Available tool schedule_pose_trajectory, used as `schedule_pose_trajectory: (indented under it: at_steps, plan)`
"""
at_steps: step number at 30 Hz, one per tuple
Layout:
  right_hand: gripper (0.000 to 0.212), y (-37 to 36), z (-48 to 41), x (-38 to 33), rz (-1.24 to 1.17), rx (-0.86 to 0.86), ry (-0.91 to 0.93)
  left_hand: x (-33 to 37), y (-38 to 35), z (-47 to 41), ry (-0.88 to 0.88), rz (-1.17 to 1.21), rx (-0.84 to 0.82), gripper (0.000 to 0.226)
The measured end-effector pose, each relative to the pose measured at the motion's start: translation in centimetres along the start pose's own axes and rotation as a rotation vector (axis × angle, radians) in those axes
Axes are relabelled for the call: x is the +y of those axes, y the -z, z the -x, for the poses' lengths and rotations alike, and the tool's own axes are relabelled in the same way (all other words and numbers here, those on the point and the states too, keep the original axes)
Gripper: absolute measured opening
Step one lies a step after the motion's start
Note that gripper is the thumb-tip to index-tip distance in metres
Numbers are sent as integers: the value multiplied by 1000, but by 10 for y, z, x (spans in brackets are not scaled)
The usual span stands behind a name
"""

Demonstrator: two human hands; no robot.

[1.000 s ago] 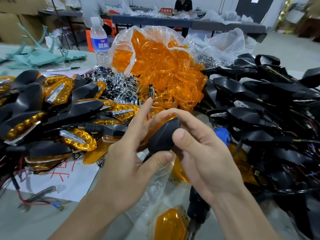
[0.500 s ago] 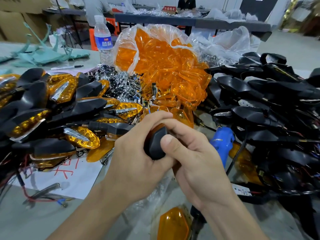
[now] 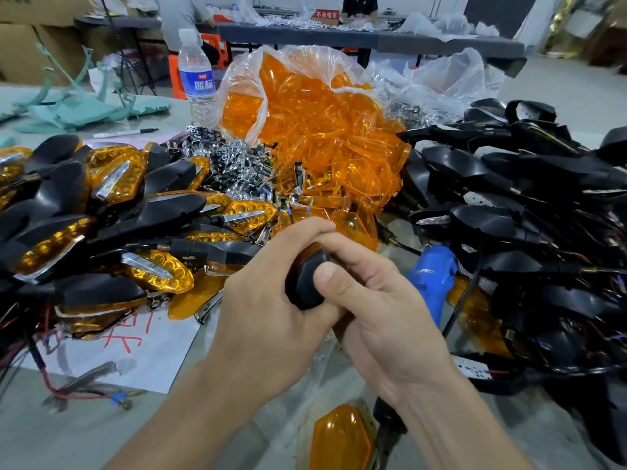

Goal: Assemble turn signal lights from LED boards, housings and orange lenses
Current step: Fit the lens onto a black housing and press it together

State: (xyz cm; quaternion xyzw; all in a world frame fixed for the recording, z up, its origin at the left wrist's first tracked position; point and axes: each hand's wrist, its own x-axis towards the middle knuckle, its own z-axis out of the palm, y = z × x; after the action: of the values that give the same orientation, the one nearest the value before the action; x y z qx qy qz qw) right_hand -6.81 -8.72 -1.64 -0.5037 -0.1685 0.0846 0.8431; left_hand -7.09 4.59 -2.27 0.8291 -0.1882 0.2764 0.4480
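As the left hand (image 3: 268,300) and right hand (image 3: 383,320) both clutch the black housing (image 3: 304,283), it sits between them above the bench (image 3: 68,435), roughly upright, its orange lens (image 3: 307,249) topmost, equally near both.

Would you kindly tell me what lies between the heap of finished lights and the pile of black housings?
Head view: the clear bag of orange lenses, a heap of chrome parts and, nearer, the left hand and right hand gripping one housing.
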Motion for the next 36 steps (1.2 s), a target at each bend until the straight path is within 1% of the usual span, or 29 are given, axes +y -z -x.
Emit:
schedule_pose_trajectory:
  at_steps: [3,5,7,9,10,12,13,14,15,17,19,20,21,22,23,24,25,27,29,31,32,34,36]
  plan:
    - [25,4,-1,-4,88,-20,55,1,-3,1,81,33,3,72]
    - [23,7,-1,-8,127,24,101,-2,-2,4,164,119,-47,80]
    - [25,9,-2,-11,164,85,128,-4,-2,7,159,169,-120,73]
    - [28,8,-2,-14,206,124,129,-2,-3,7,95,186,-111,58]
    - [31,8,-2,-14,215,144,128,-1,-3,6,97,226,-72,51]
    - [34,11,-2,-14,255,204,111,-2,1,-3,214,396,57,34]
    - [30,13,-2,-12,353,236,104,-5,6,-9,295,491,131,25]
    - [24,15,-1,-11,513,265,107,-9,12,-15,372,579,212,18]
    - [24,17,-1,-9,682,291,105,-14,19,-21,448,662,295,15]
    - [33,17,-1,-1,912,318,90,-28,35,-31,597,810,467,20]
    - [31,14,-1,7,1030,271,25,-45,56,-38,680,842,573,30]
    - [28,12,-1,10,1113,220,-25,-52,65,-39,676,816,585,37]
    - [25,10,-2,12,1232,156,-72,-57,72,-40,640,768,587,50]
    - [21,9,-2,13,1353,100,-110,-62,76,-40,588,702,587,68]
    - [18,7,-3,14,1445,71,-128,-64,77,-39,524,630,601,80]
    - [17,5,-3,14,1503,49,-131,-62,76,-37,456,561,628,83]
    - [16,2,-3,16,1548,19,-121,-61,71,-36,374,488,656,73]
    - [19,-4,-5,21,1622,-35,-75,-58,59,-34,195,290,649,31]
    - [25,-7,-9,24,1592,10,54,-54,48,-32,85,142,525,34]
    - [28,-6,-12,25,1502,66,169,-57,42,-28,78,86,418,34]
    - [32,-7,-12,24,1505,56,137,-58,41,-26,84,65,395,34]
    - [39,-8,-9,26,1578,2,-29,-58,40,-25,81,98,399,31]
    - [38,-7,-5,25,1603,-11,-98,-56,41,-28,46,158,455,29]
